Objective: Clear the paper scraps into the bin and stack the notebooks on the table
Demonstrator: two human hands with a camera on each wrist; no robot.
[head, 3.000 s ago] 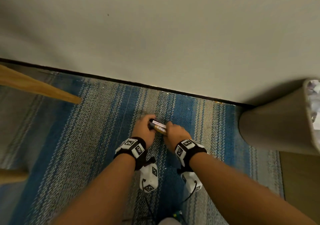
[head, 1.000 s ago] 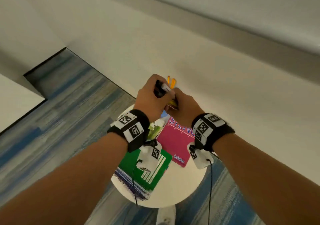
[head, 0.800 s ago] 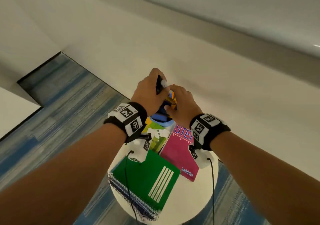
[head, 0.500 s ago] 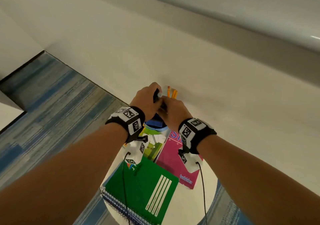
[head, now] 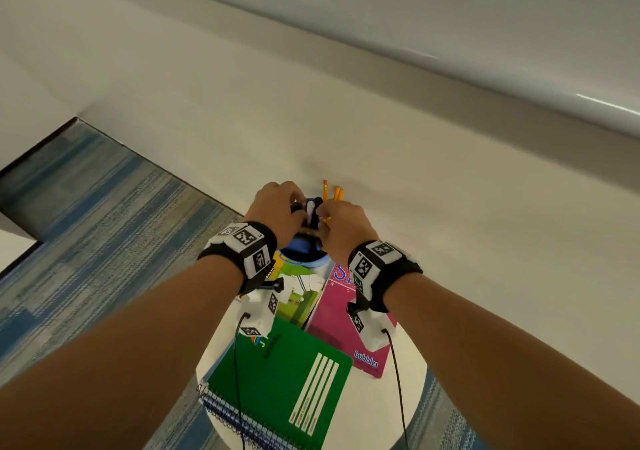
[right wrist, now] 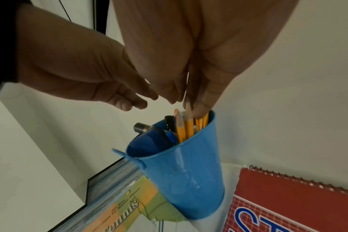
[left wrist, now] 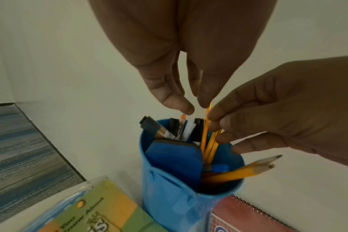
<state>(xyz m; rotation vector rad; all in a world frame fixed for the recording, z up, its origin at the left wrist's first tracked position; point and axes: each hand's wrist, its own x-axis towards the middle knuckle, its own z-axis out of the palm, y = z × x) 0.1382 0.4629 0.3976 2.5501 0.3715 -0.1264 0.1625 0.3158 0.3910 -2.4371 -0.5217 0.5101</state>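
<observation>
Counting three notebooks [head: 277,387], one cup [left wrist: 181,188]

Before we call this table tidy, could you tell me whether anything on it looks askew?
Yes: the notebooks are unstacked. The green spiral notebook lies skewed, overhanging the round table's near edge; the pink notebook lies angled beside it.

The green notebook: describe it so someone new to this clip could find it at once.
Start at the small round white table by the wall. On its near left edge lies the green notebook, overhanging the rim. Unlike the pink pad beside it, it has white stripes on the cover and a spiral binding along its near edge.
</observation>
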